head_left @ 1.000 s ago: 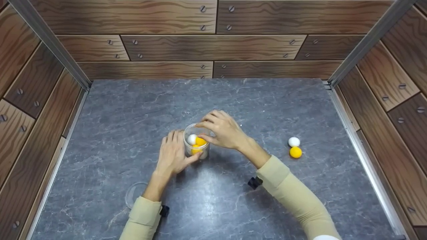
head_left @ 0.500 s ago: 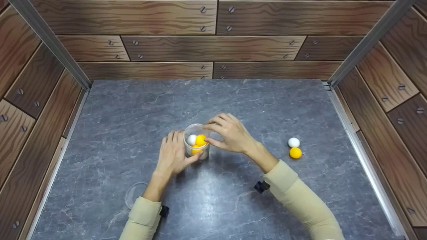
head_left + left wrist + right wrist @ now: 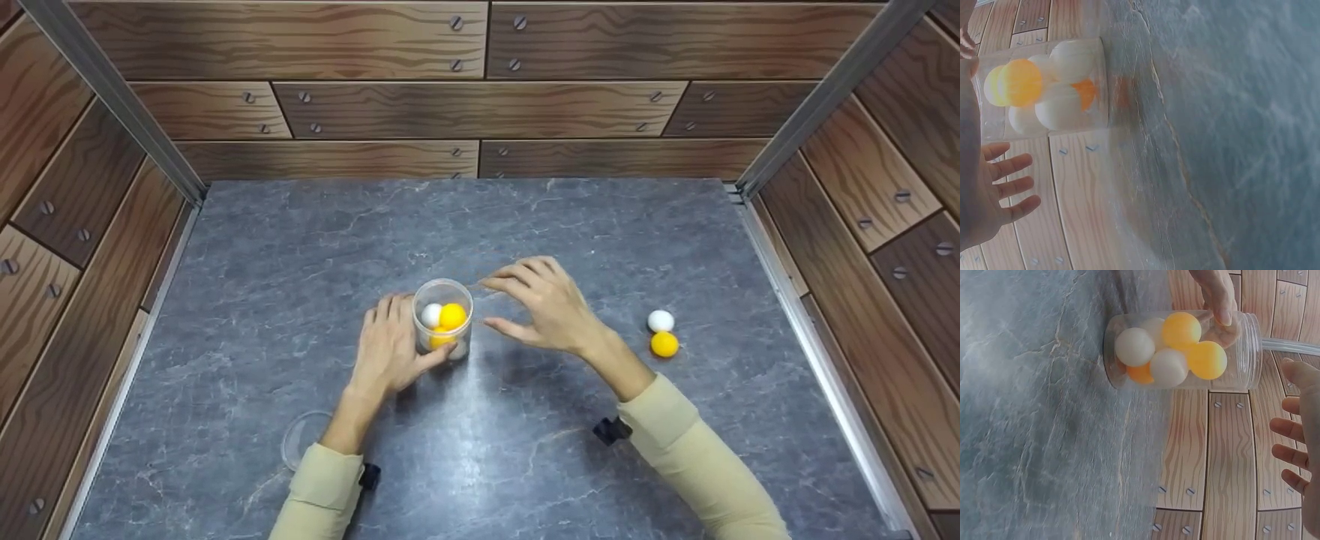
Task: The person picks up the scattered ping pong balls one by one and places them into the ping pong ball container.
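Observation:
A clear plastic jar [image 3: 420,300] stands upright and uncovered in the middle of the table, with several white and orange ping-pong balls inside. An orange ball [image 3: 452,316] and a white ball [image 3: 431,315] lie on top of the pile. My left hand [image 3: 390,346] holds the jar from its left side, thumb across the near wall, fingers extended along the far left. Just right of the rim, apart from the jar, hovers my right hand [image 3: 544,307], thumb and fingers spread, holding nothing. The right wrist view shows its parted fingers [image 3: 1288,429] above the jar's mouth.
To the right, a white ping-pong ball [image 3: 661,321] and an orange ping-pong ball [image 3: 664,345] lie together on the grey marbled table [image 3: 570,217]. A clear round lid [image 3: 286,442] lies partly under my left wrist. Wood-patterned walls [image 3: 375,109] enclose the table's back and sides.
My right hand has let go of the orange ball in the jar and drawn back to the right, away from the rim. My left hand and the jar stay in place.

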Demonstrator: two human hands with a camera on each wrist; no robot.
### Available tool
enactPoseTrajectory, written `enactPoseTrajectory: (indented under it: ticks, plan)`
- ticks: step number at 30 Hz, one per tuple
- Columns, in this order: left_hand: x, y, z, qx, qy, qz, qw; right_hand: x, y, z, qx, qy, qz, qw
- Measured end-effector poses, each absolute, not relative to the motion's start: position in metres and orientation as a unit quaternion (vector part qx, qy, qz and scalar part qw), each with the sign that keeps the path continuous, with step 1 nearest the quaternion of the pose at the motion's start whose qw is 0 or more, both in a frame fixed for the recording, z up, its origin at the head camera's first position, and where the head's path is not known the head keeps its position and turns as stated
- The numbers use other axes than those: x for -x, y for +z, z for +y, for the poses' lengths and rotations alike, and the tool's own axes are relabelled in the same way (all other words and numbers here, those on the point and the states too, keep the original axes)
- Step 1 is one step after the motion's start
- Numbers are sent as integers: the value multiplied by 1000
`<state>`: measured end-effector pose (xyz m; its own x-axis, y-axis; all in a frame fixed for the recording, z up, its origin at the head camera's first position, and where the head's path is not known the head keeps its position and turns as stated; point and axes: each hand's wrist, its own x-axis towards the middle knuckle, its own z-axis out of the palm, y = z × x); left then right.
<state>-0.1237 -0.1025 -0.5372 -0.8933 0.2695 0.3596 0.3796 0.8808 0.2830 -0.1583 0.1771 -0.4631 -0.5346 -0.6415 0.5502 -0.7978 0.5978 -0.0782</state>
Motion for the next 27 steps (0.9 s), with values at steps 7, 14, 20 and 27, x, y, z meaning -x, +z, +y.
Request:
enactPoseTrajectory:
  ticks: [7,14,20,27]
  plan:
    - [125,-538,-103,169,-177,-957,158,150,-465,192,-401,157,-870,238]
    - [125,-539,-103,169,-178,-956,160,143,-469,208,-391,165,-872,246]
    - [125,-539,-102,171,-175,-956,163,137,-476,225,-367,165,-881,248]
    - [124,-537,-102,171,-174,-956,160,131,-482,240,-348,163,-891,242]
